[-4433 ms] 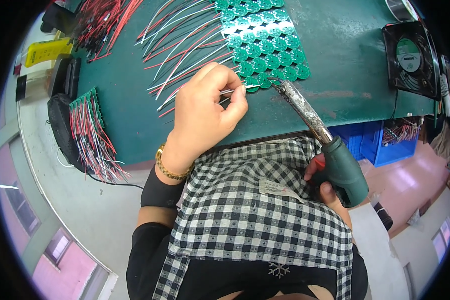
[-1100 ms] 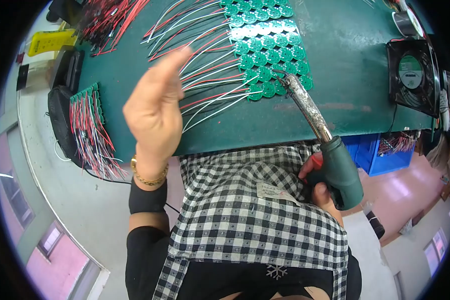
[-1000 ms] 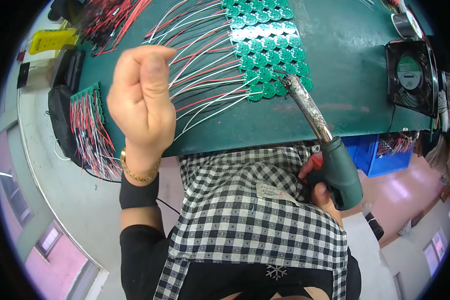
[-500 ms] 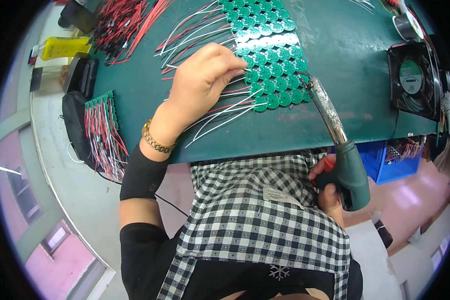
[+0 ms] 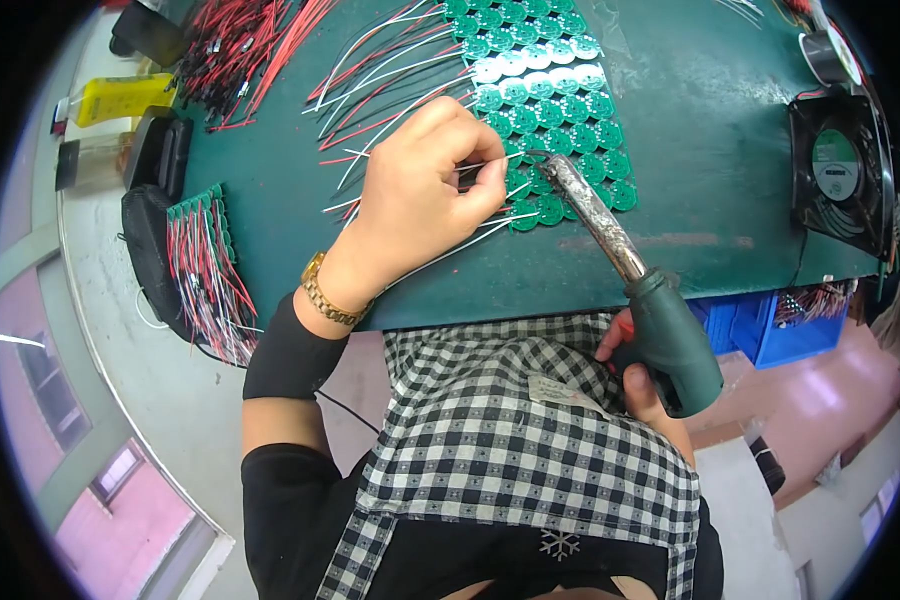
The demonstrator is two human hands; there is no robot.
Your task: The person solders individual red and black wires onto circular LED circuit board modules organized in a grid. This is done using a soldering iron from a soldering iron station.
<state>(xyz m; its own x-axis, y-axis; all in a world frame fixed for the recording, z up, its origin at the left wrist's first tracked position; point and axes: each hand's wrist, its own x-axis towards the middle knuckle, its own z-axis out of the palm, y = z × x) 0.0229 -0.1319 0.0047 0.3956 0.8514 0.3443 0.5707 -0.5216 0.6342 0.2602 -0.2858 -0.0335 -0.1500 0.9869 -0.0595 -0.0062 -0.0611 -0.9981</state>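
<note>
My left hand [image 5: 425,185] is pinched on a thin white wire [image 5: 514,156], whose end lies over a panel of round green circuit boards [image 5: 576,108]. A green-handled soldering iron [image 5: 675,340] is gripped in my right hand [image 5: 638,385], below the table edge. Its dark tip meets or nearly meets the wire end on the panel; actual contact is too small to tell. Red, black and white wires [image 5: 370,90] run leftward from the panel's left side, some passing under my left hand.
Red and black wires [image 5: 235,55] are heaped at the far left. Another wired board panel [image 5: 205,260] hangs by the left edge, near a yellow bottle [image 5: 120,100]. At right stand a black fan [image 5: 840,175] and a solder spool [image 5: 828,55], with a blue bin [image 5: 785,335] below.
The soldering iron has swung left, bringing its tip from the panel's right edge to the wire end. My left hand has shifted slightly right, still pinching.
</note>
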